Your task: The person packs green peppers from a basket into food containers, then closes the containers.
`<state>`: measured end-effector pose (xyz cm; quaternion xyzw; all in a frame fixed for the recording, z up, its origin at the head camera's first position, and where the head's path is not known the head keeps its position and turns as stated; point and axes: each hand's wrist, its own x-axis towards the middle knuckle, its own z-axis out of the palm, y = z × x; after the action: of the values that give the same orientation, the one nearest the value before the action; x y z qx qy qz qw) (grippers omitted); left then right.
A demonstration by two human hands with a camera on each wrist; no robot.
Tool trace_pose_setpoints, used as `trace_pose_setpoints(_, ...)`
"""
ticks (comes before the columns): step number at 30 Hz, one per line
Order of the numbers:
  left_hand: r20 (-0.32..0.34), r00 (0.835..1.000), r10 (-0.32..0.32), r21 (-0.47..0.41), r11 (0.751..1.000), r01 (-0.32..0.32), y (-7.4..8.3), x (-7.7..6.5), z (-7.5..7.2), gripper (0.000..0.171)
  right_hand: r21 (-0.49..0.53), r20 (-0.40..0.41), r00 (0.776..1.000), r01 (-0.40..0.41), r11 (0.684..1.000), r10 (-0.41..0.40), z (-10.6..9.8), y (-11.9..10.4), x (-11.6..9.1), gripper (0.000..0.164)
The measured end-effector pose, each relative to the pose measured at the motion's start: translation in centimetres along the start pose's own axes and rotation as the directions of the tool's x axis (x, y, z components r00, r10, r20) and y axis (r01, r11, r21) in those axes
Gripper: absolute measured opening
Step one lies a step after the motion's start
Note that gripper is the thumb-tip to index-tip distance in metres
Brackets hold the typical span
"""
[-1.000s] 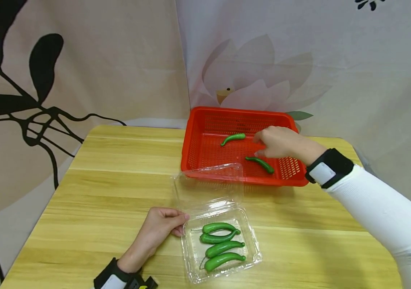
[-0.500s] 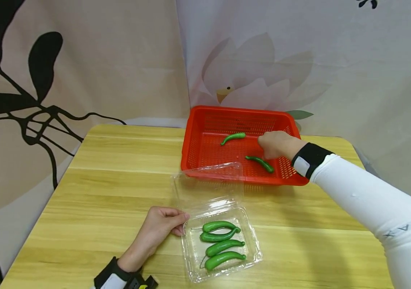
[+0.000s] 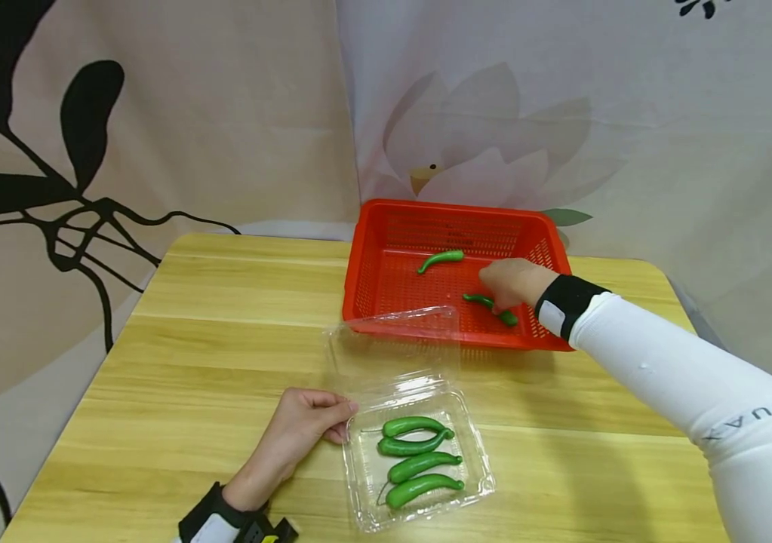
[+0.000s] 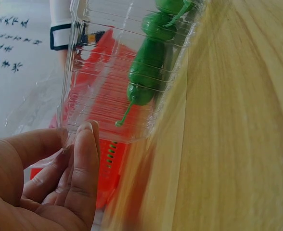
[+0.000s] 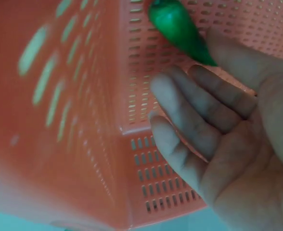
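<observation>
In the head view, my left hand (image 3: 304, 422) pinches the left edge of a clear plastic clamshell box (image 3: 419, 520) near its hinge, its lid folded back. Several green chili peppers (image 3: 425, 490) lie side by side in the box. My right hand (image 3: 511, 283) is down inside a red perforated basket (image 3: 355, 264). Right by its thumb lies one green chili pepper (image 5: 175, 26), which the hand partly covers in the head view. The fingers are loosely bent, with nothing between them and the palm. Another green chili pepper (image 3: 441, 258) rests farther back in the basket.
Both the box and the basket stand on a light wooden table (image 3: 222, 332). The clear lid (image 3: 392, 343) overlaps the basket's front rim in the head view. A printed cloth (image 3: 256, 113) hangs behind the table's back edge.
My right hand has shifted within the basket and come down over the front chili pepper, its thumb now overlapping it. The left hand keeps its grip on the box.
</observation>
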<state>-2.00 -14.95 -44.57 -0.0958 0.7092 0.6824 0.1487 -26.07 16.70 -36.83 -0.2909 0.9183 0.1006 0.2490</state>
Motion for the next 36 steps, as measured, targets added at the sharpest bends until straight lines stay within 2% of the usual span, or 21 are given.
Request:
trace_pose_setpoints(7, 0.003, 1.000, 0.000, 0.005, 1.000, 0.000, -0.01, 0.03, 0.08, 0.022, -0.014, -0.027, 0.998, 0.060, 0.998, -0.061, 0.28, -0.27, 0.09, 0.019)
trace_pose_setpoints(13, 0.007, 1.000, -0.001, 0.004, 1.000, 0.001, 0.05, 0.02, 0.10, 0.022, -0.071, -0.052, 0.994, 0.094, 0.993, -0.098, 0.48, -0.33, 0.50, 0.017)
trace_pose_setpoints(18, 0.011, 1.000, 0.010, -0.003, 1.000, -0.010, 0.17, 0.00, 0.08, 0.023, -0.066, -0.060, 0.994, 0.088, 0.994, -0.092, 0.50, -0.22, 0.66, 0.013)
trace_pose_setpoints(23, 0.009, 1.000, 0.014, 0.001, 1.000, -0.014, 0.07, 0.07, 0.00, 0.022, -0.045, -0.072, 0.997, -0.003, 0.999, 0.000, 0.09, 0.13, 0.42, 0.013)
trace_pose_setpoints(27, 0.005, 1.000, 0.010, 0.008, 1.000, -0.011, -0.01, 0.06, -0.07, 0.022, -0.030, -0.025, 0.996, -0.084, 0.996, 0.084, -0.18, 0.10, 0.47, 0.019)
trace_pose_setpoints(31, 0.000, 1.000, 0.009, 0.010, 1.000, -0.009, -0.02, -0.03, -0.09, 0.023, -0.018, 0.033, 0.993, -0.109, 0.994, 0.110, -0.06, -0.26, 0.69, 0.031)
trace_pose_setpoints(36, -0.001, 1.000, 0.007, 0.012, 1.000, -0.007, -0.04, -0.07, -0.11, 0.023, -0.031, 0.073, 0.987, -0.139, 0.990, 0.141, -0.05, -0.72, 0.85, 0.031)
